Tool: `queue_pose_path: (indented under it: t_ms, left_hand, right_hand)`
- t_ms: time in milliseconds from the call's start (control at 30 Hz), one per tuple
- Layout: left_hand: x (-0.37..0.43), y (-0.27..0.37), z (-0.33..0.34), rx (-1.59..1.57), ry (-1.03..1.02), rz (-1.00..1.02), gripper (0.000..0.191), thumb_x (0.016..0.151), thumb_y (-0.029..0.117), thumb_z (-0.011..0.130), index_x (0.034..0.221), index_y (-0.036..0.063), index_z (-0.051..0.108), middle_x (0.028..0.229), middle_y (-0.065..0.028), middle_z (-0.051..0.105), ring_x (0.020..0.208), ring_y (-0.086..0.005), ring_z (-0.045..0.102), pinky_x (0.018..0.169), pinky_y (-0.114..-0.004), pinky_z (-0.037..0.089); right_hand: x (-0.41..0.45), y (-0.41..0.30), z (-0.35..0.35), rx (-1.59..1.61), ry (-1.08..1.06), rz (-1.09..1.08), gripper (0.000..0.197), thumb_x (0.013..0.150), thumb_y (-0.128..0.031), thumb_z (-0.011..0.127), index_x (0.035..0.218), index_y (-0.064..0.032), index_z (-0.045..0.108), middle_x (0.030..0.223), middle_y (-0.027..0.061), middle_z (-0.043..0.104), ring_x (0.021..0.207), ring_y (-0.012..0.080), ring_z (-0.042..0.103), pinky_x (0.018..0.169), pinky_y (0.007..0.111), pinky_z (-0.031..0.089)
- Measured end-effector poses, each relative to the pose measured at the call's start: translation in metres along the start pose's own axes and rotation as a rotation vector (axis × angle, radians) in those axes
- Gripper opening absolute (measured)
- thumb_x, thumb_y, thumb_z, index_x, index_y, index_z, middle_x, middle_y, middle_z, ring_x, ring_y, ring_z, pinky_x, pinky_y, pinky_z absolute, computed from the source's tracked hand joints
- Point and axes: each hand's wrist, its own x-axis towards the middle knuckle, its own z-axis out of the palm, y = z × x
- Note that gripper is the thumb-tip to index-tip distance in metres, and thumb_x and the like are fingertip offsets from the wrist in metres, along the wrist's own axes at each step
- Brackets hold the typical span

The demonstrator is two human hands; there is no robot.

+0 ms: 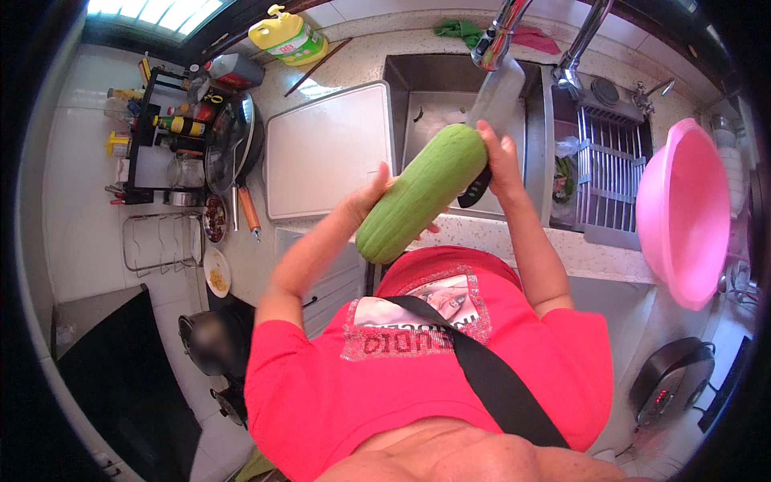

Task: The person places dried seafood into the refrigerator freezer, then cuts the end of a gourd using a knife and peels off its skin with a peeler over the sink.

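Note:
A large green gourd (pixel 421 193) is held at a tilt in front of me, over the near left edge of the steel sink (pixel 415 123). My left hand (pixel 376 196) supports its lower left side, with fingertips showing beneath it. Close to the gourd's upper right end is my right hand (pixel 503 159), gripping a black-handled tool (pixel 476 190) whose remaining shape is hidden by the gourd. Whether this hand also touches the gourd I cannot tell. Behind them, water streams from the chrome faucet (pixel 494 51) into the sink.
A white cutting board (pixel 328 153) lies left of the sink. Farther left are a lidded wok (pixel 232 144) and a bottle rack (pixel 141 150). A yellow detergent jug (pixel 289 39) stands behind the board. To the right are a metal drying rack (pixel 611 172) and a pink basin (pixel 686 211).

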Motion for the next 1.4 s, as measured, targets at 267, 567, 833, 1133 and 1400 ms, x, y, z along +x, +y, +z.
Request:
queue_pose_path:
  t_ms: [267, 567, 833, 1133, 1400]
  left_hand:
    - [-0.023, -0.02, -0.045, 0.609, 0.325, 0.081, 0.099, 0.054, 0.033, 0.086, 0.133, 0.0025, 0.036, 0.123, -0.0101, 0.052, 0.113, -0.0183, 0.05, 0.097, -0.033, 0.038]
    - [-0.02, -0.023, -0.02, 0.805, 0.581, 0.129, 0.094, 0.05, 0.028, 0.088, 0.128, 0.002, 0.042, 0.122, -0.0086, 0.051, 0.114, -0.0189, 0.047, 0.099, -0.034, 0.035]
    - [-0.023, -0.018, -0.01, 0.981, 0.619, 0.317, 0.081, 0.052, 0.025, 0.086, 0.119, 0.0008, 0.049, 0.113, -0.0066, 0.054, 0.107, -0.0177, 0.05, 0.095, -0.033, 0.038]
    - [-0.023, -0.006, -0.029, 0.523, 0.68, 0.362, 0.068, 0.069, 0.034, 0.075, 0.122, 0.0005, 0.048, 0.107, -0.0118, 0.06, 0.096, -0.0217, 0.06, 0.085, -0.035, 0.048]
    - [0.007, -0.008, -0.055, -0.128, 0.625, 0.347, 0.063, 0.08, 0.048, 0.056, 0.12, 0.0001, 0.049, 0.102, -0.0195, 0.06, 0.087, -0.0347, 0.062, 0.076, -0.047, 0.052]
  right_hand:
    - [-0.034, 0.017, -0.022, -0.559, 0.267, -0.083, 0.022, 0.082, -0.019, 0.062, 0.093, -0.0003, 0.059, 0.067, 0.0107, 0.062, 0.051, 0.0184, 0.059, 0.054, 0.033, 0.048]
    - [-0.072, -0.026, 0.017, -1.099, -0.136, -0.96, 0.022, 0.069, 0.0, 0.066, 0.09, -0.0036, 0.061, 0.077, 0.0107, 0.059, 0.065, 0.0279, 0.06, 0.056, 0.035, 0.048]
    - [-0.07, -0.03, 0.01, -1.162, -0.219, -0.901, 0.024, 0.068, -0.001, 0.064, 0.091, -0.0042, 0.059, 0.076, 0.0095, 0.057, 0.067, 0.027, 0.06, 0.057, 0.035, 0.048]
    - [-0.055, -0.032, -0.003, -0.988, -0.018, -0.656, 0.011, 0.076, -0.008, 0.064, 0.086, -0.0072, 0.058, 0.072, 0.0123, 0.058, 0.063, 0.0292, 0.059, 0.055, 0.036, 0.045]
    - [-0.061, -0.022, -0.02, -1.051, 0.068, -0.461, 0.009, 0.079, -0.01, 0.063, 0.084, -0.006, 0.056, 0.066, 0.0133, 0.056, 0.057, 0.0312, 0.056, 0.053, 0.037, 0.042]
